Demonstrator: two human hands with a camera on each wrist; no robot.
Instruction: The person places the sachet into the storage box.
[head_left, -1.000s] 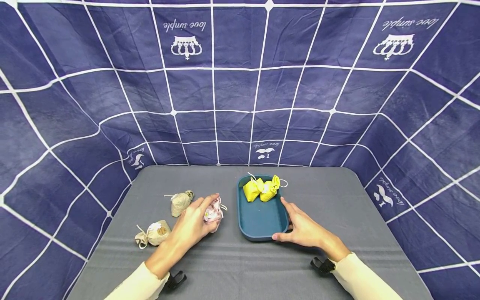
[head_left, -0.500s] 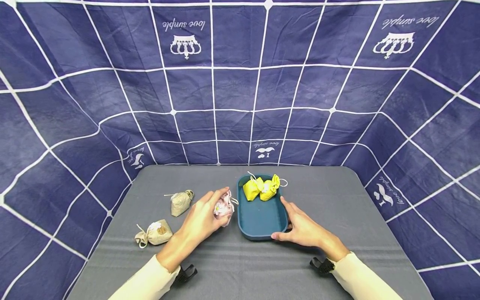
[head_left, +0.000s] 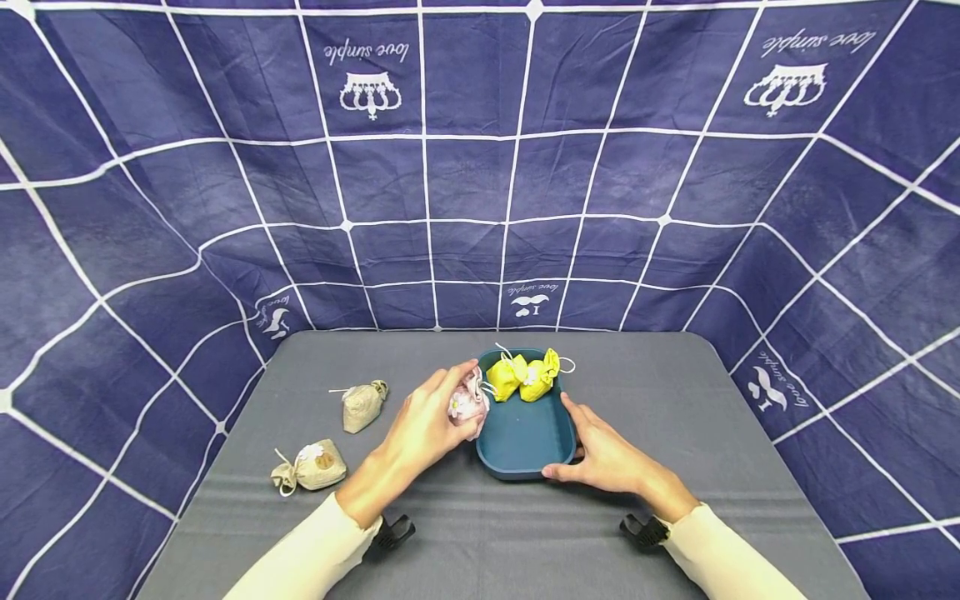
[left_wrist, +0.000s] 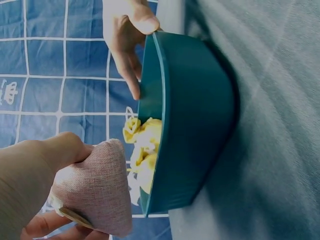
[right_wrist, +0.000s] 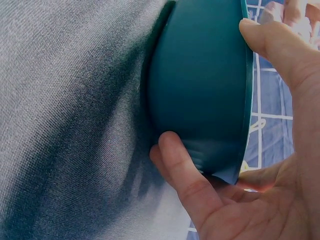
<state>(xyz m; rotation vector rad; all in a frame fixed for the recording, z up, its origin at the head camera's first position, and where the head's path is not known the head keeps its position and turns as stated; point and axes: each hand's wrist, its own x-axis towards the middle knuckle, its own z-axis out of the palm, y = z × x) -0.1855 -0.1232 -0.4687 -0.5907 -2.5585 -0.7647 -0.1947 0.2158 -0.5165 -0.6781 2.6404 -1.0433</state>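
Observation:
In my left hand (head_left: 423,421) I grip a small pale pink drawstring pouch (head_left: 467,406) with a flower on its front. The head view shows it overlapping the left rim of a teal plastic bin (head_left: 525,446). From the left wrist, the pouch (left_wrist: 97,187) appears beside the bin's open top, pinched between thumb and fingers. My right hand (head_left: 611,454) holds the bin at its near right corner, thumb at the rim and other fingers against the outer wall (right_wrist: 200,85). Two yellow drawstring pouches (head_left: 504,379) lie at the bin's far end, one cord hanging over the rim.
Two beige drawstring pouches lie on the grey tabletop (head_left: 480,542) at the left: one farther back (head_left: 363,407), one nearer (head_left: 318,467) with a white and brown decoration. A blue cloth with white grid lines (head_left: 480,183) hangs behind and at both sides.
My left hand has carried the pink pouch rightward and slightly away from me, from the grey tabletop to the bin's left rim. The right hand and bin stay in place.

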